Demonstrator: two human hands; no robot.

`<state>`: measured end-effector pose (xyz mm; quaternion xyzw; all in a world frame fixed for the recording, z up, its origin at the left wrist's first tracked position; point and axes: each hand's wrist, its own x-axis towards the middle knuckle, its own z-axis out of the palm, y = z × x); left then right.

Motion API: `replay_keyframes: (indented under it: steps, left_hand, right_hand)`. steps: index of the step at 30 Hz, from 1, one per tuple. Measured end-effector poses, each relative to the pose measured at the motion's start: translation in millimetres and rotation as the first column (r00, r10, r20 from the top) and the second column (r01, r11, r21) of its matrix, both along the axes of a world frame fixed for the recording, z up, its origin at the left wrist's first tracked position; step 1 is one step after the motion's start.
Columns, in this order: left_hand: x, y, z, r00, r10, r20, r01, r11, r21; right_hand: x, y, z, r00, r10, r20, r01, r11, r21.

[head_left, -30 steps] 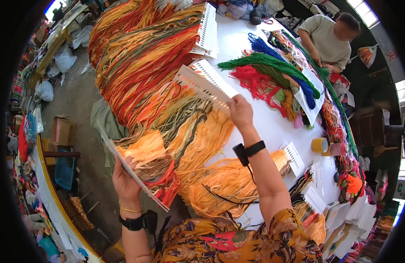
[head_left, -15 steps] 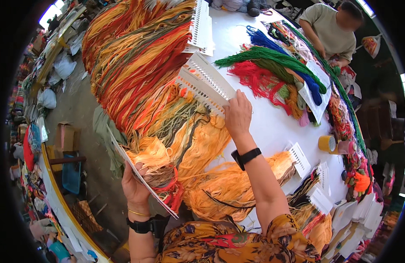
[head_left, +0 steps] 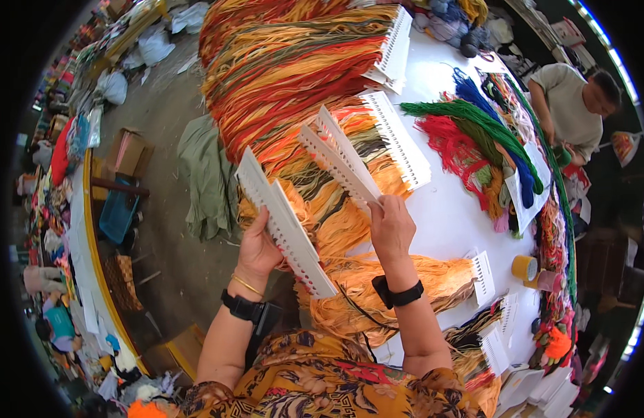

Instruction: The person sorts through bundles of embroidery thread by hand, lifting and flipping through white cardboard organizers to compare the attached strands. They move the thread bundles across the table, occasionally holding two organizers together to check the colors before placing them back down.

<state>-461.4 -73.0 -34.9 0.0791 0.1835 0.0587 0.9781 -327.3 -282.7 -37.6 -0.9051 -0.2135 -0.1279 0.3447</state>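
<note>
Left hand: left hand [head_left: 258,249] closes its fingers round the lower end of a long white perforated plastic strip card [head_left: 284,223], gripping it from beneath at the table's near edge; orange yarn hangs from the strip's far side.
Right hand: right hand [head_left: 391,226] pinches the near end of a second pair of white perforated strip cards [head_left: 346,161], thumb against fingers, lifting them tilted above the yarn heap.
Table: round white tabletop [head_left: 454,209] carries everything; both held cards sit over its left part, just beside each other but apart.
Yarn mass: big fan of red, orange, yellow and olive yarn bundles [head_left: 287,70] spreads across the table's far left and spills over the edge.
Orange hank: pale orange yarn bundle [head_left: 398,279] lies under the right forearm, ending in a small white strip card [head_left: 482,275].
Coloured hanks: green, blue and red yarn bundles [head_left: 475,132] lie to the right on the white surface, well apart from the hands.
Co-worker: another person in a grey shirt [head_left: 569,104] leans over the table's far right side.
Tape: yellow tape roll [head_left: 524,267] stands near the right rim.
Wrists: black wristband [head_left: 398,296] on the right, black watch [head_left: 238,305] and gold bangle on the left.
</note>
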Motion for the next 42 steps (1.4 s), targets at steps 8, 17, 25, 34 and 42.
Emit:
replay_keyframes:
  steps: [8, 17, 25, 34, 42]
  left_hand:
    - [-24.7, -5.1, 1.2, 1.000, -0.017, -0.021, 0.017, 1.000, 0.010]
    - [-54.7, -3.5, 14.3, 0.999, 0.007, 0.037, -0.008, 0.999, 0.032]
    - [-68.2, -14.9, 31.5, 0.986, 0.013, 0.164, -0.008, 0.999, -0.031]
    - [-107.5, -34.1, 63.9, 0.924, 0.036, 0.382, -0.036, 0.999, -0.006]
    - [-148.1, -53.2, 86.0, 0.953, 0.075, 0.294, -0.101, 0.992, 0.075]
  right_hand:
    - [18.6, 12.0, -18.6, 0.997, -0.025, -0.069, 0.011, 0.981, -0.196]
    - [2.7, 14.2, 13.7, 1.000, -0.013, 0.016, 0.014, 1.000, -0.026]
    - [-94.1, -4.1, 87.8, 0.978, 0.104, 0.183, -0.126, 0.985, 0.115]
    - [-188.1, -24.2, 128.3, 0.949, 0.222, 0.223, -0.264, 0.949, 0.175]
    - [-237.7, -36.7, 152.3, 0.893, 0.344, 0.291, -0.404, 0.897, 0.181]
